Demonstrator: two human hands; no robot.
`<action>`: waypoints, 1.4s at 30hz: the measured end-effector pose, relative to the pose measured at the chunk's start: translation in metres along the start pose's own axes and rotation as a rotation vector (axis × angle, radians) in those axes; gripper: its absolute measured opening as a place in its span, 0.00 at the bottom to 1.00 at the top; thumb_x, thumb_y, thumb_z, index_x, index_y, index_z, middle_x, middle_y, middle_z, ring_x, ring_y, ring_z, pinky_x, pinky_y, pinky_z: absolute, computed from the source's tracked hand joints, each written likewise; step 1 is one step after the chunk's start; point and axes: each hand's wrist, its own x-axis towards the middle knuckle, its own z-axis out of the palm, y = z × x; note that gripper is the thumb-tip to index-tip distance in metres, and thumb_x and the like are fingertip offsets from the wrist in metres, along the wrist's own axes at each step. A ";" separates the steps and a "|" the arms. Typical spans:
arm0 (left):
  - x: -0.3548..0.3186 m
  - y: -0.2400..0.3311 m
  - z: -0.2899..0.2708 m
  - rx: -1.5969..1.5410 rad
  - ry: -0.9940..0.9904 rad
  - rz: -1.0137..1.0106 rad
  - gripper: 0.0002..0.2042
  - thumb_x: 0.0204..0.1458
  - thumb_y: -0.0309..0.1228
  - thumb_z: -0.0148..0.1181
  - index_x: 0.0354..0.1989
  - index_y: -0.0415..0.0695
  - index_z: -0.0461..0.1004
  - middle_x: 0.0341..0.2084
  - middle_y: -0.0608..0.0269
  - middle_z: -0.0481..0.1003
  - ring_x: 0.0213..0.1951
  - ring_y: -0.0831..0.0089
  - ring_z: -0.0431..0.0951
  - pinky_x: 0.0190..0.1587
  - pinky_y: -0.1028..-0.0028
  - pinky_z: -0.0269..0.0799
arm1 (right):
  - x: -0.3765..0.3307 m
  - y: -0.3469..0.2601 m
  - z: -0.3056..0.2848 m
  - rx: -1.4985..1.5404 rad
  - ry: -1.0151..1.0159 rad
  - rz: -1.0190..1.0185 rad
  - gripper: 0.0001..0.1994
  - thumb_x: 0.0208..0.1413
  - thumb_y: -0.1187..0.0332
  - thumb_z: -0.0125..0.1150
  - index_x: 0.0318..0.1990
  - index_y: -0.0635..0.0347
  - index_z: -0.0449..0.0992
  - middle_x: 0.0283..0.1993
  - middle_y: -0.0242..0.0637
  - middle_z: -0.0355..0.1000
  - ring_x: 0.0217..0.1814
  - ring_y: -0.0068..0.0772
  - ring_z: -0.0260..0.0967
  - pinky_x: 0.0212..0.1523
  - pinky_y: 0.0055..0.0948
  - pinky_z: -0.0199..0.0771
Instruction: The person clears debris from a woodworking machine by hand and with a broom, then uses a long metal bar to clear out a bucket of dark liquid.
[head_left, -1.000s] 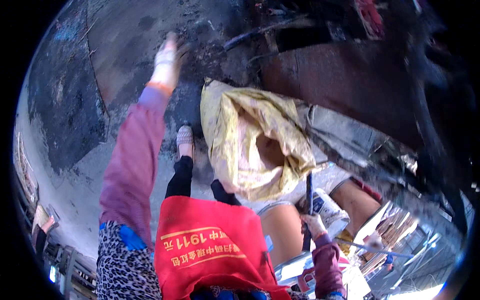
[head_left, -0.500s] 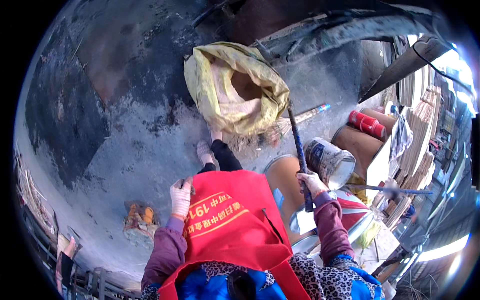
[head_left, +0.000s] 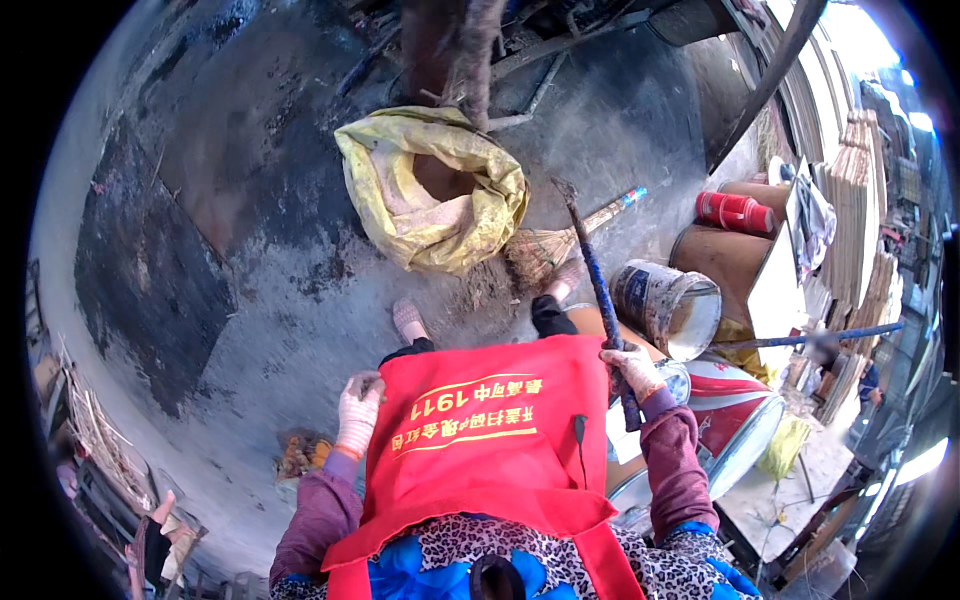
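In my gloved right hand (head_left: 632,370) is a long dark rod (head_left: 597,280) with blue wrapping and a small bent tip. The rod slants away over the floor, its tip near a straw broom (head_left: 545,250). My gloved left hand (head_left: 358,412) is closed at the left edge of my red apron (head_left: 480,415); whether it grips the cloth is hidden. Ahead of my feet stands a yellowish woven sack (head_left: 440,240), its mouth folded open, with pale, powdery-looking material and a brown hollow inside.
A stained bucket (head_left: 660,305), brown drums (head_left: 712,262) and a red canister (head_left: 735,212) crowd the right side. Another blue-ended rod (head_left: 850,335) juts out there. Stacked boards (head_left: 850,200) stand beyond. A beam (head_left: 478,60) hangs above the sack. An orange-filled bag (head_left: 300,455) lies left.
My view has shifted, and the sack sits further left in it. The rod's tip is now apart from the sack's edge. My other foot has come into view.
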 end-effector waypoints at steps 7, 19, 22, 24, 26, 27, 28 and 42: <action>-0.005 0.035 0.084 0.038 0.000 -0.028 0.05 0.49 0.26 0.53 0.35 0.42 0.70 0.28 0.67 0.70 0.28 0.80 0.70 0.31 0.79 0.70 | 0.040 -0.007 -0.067 0.033 -0.033 -0.060 0.12 0.42 0.71 0.60 0.33 0.61 0.64 0.17 0.30 0.62 0.10 0.23 0.58 0.09 0.23 0.58; -0.069 0.124 0.356 0.572 -0.235 0.366 0.08 0.48 0.30 0.55 0.35 0.41 0.72 0.28 0.61 0.73 0.32 0.74 0.74 0.36 0.76 0.69 | 0.095 -0.047 -0.276 -0.346 -0.186 -0.181 0.14 0.40 0.76 0.61 0.37 0.63 0.67 0.22 0.31 0.66 0.18 0.20 0.61 0.17 0.22 0.61; -0.082 0.167 0.415 0.183 -0.329 0.056 0.07 0.50 0.27 0.54 0.36 0.40 0.71 0.30 0.64 0.73 0.35 0.77 0.72 0.40 0.78 0.67 | 0.106 -0.080 -0.324 -0.459 -0.158 -0.327 0.19 0.39 0.74 0.64 0.42 0.66 0.68 0.27 0.33 0.70 0.22 0.19 0.64 0.20 0.23 0.65; -0.080 0.190 0.436 0.104 -0.339 0.030 0.07 0.50 0.25 0.54 0.38 0.39 0.70 0.31 0.65 0.72 0.35 0.79 0.70 0.41 0.78 0.67 | 0.108 -0.118 -0.340 -0.576 -0.202 -0.369 0.19 0.40 0.72 0.64 0.42 0.65 0.68 0.24 0.31 0.67 0.20 0.19 0.62 0.17 0.22 0.63; -0.071 0.205 0.451 0.064 -0.332 -0.003 0.08 0.51 0.25 0.53 0.40 0.39 0.70 0.31 0.67 0.71 0.34 0.80 0.69 0.40 0.79 0.67 | 0.112 -0.152 -0.350 -0.661 -0.233 -0.440 0.19 0.42 0.69 0.64 0.42 0.64 0.67 0.20 0.30 0.65 0.16 0.19 0.59 0.15 0.21 0.61; -0.067 0.210 0.461 0.014 -0.333 0.011 0.08 0.51 0.25 0.53 0.40 0.39 0.70 0.31 0.67 0.71 0.34 0.81 0.69 0.40 0.79 0.67 | 0.110 -0.173 -0.352 -0.635 -0.263 -0.359 0.17 0.44 0.67 0.63 0.41 0.64 0.68 0.20 0.29 0.64 0.16 0.18 0.58 0.15 0.21 0.60; -0.061 0.214 0.471 -0.036 -0.332 0.025 0.08 0.51 0.25 0.53 0.39 0.39 0.70 0.30 0.67 0.70 0.34 0.81 0.68 0.40 0.79 0.66 | 0.113 -0.190 -0.355 -0.650 -0.272 -0.340 0.18 0.44 0.64 0.64 0.40 0.65 0.68 0.21 0.31 0.66 0.17 0.19 0.60 0.16 0.21 0.62; 0.057 0.299 0.557 0.181 0.028 0.237 0.08 0.48 0.36 0.55 0.32 0.46 0.72 0.27 0.58 0.74 0.32 0.62 0.75 0.34 0.69 0.69 | 0.183 -0.382 -0.347 -0.946 -0.455 -0.340 0.13 0.48 0.63 0.59 0.32 0.63 0.66 0.17 0.31 0.63 0.16 0.21 0.61 0.14 0.24 0.64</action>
